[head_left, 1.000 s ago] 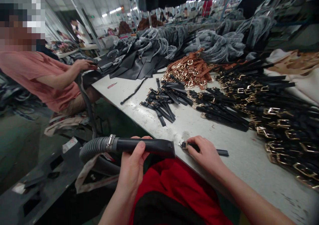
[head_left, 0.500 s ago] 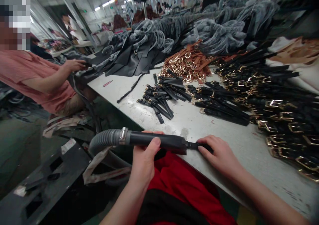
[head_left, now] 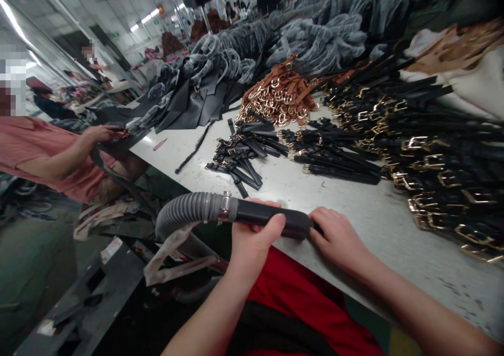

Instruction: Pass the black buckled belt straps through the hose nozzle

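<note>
Factory bench: pale worktable [head_left: 354, 224], near edge. Left hand [head_left: 252, 240] wrapped tight round black rigid nozzle [head_left: 275, 220] of grey ribbed hose [head_left: 185, 211], thumb on top. Nozzle long axis level, along table edge, mouth pointing right. Right hand [head_left: 340, 238] touching nozzle mouth, palm down; fingertips cover something dark, perhaps strap end, so cannot tell whether it pinches anything. Heap of black buckled straps [head_left: 244, 156] beyond nozzle, well apart.
</note>
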Demonstrator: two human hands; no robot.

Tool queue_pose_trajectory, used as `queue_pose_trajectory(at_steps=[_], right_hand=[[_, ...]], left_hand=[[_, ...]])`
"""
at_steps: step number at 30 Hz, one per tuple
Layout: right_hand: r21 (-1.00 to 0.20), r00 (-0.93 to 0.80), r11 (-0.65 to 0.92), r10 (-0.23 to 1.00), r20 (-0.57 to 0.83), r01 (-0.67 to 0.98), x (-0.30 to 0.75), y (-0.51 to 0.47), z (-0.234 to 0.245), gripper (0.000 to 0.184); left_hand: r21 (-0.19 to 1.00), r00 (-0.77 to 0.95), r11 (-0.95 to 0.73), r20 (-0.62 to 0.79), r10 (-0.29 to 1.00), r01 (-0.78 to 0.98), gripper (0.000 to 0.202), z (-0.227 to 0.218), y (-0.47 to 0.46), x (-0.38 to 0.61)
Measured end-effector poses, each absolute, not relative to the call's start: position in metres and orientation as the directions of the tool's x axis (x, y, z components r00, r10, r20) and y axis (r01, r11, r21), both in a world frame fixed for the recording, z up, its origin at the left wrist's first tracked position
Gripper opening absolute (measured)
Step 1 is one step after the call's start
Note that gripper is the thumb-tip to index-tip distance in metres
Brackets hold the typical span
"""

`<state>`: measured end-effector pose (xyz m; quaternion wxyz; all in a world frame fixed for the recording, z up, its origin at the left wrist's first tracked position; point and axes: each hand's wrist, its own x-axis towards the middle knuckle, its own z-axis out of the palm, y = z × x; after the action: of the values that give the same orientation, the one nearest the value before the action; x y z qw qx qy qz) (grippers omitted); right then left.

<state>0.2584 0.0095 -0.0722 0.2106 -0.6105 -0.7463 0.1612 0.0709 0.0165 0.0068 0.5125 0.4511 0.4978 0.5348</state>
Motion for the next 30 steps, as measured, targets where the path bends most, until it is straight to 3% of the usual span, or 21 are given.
queue_pose_trajectory(at_steps=[5,11,16,22,25,30], right_hand=[[-0.519,-0.18,0.215,0.977,0.119,0.827,0.257,0.009,-0.072,0.013],[-0.51,-0.155,0.183,0.983,0.098,0.84,0.256,0.01,-0.07,0.012],[-0.513,-0.17,0.194,0.981,0.094,0.836,0.256,0.01,-0.071,0.013],[-0.487,-0.171,0.202,0.979,0.109,0.85,0.257,0.009,-0.073,0.014],[-0.495,-0.181,0.219,0.976,0.125,0.841,0.256,0.008,-0.073,0.016],[-0.468,-0.168,0.22,0.974,0.151,0.856,0.254,0.006,-0.068,0.019]], left_hand=[[0.992,-0.142,0.048,-0.064,0.988,-0.119,0.026,0.006,0.018,0.068],[0.994,-0.079,0.044,-0.052,0.996,-0.1,0.025,0.006,0.02,0.066],[0.99,-0.173,0.036,-0.059,0.983,-0.134,0.029,0.008,0.019,0.058],[0.976,-0.102,0.057,-0.08,0.992,-0.21,0.028,-0.001,0.02,0.067],[0.957,-0.205,0.094,-0.153,0.967,-0.274,0.031,0.003,0.02,0.043],[0.928,-0.381,0.0,-0.153,0.912,-0.372,0.033,0.016,0.006,-0.003]])
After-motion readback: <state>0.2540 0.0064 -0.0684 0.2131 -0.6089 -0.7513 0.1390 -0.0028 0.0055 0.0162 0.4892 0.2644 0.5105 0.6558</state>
